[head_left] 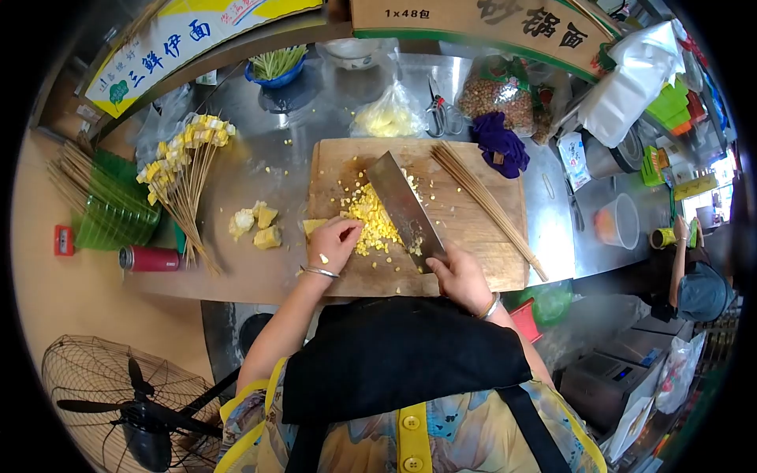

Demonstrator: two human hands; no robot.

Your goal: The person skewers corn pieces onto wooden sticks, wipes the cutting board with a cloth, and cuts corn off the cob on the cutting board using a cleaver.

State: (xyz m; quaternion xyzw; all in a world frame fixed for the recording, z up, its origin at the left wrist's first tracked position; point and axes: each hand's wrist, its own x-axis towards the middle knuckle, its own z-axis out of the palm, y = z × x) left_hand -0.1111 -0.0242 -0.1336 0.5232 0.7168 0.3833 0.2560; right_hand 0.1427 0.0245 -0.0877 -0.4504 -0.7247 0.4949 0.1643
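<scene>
My right hand point(464, 277) grips the handle of a wide cleaver point(404, 206). Its blade lies slanted over a heap of small yellow diced pieces point(371, 217) on the wooden cutting board point(481, 236). At the left side of the heap, my left hand point(333, 243) is closed with curled fingers; what they hold, if anything, is hidden. A larger yellow piece point(314, 226) lies just behind that hand. Several pale yellow chunks point(266, 236) sit on the metal table left of the board. A bundle of thin wooden skewers point(493, 213) rests across the board's right side.
Loaded skewers point(189, 154) and a red flask point(150, 258) are at the left. Behind the board are a plastic bag point(390, 117), scissors point(438, 114) and a purple cloth point(499, 143). A fan point(138, 406) stands lower left. Another person point(698, 288) is at far right.
</scene>
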